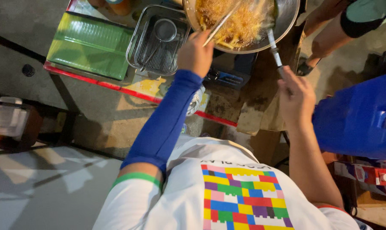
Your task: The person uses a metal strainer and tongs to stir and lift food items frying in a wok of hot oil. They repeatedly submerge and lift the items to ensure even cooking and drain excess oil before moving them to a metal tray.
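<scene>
A large metal wok [292,17] at the top holds yellow strips of food [240,21] frying in bubbling oil. My left hand [196,53], its arm in a blue sleeve, grips a pair of long chopsticks [220,23] whose tips reach into the food. My right hand [296,98] is closed round the metal handle of a ladle or skimmer [275,47] that dips into the wok's right side; its head is hidden in the glare and steam.
Left of the wok, a steel tray [135,42] with a wire rack holds a small strainer [165,30], beside a green tray [90,47]. A big blue container [359,115] stands at my right, with cartons [363,172] below. Another person's legs [329,25] are at top right.
</scene>
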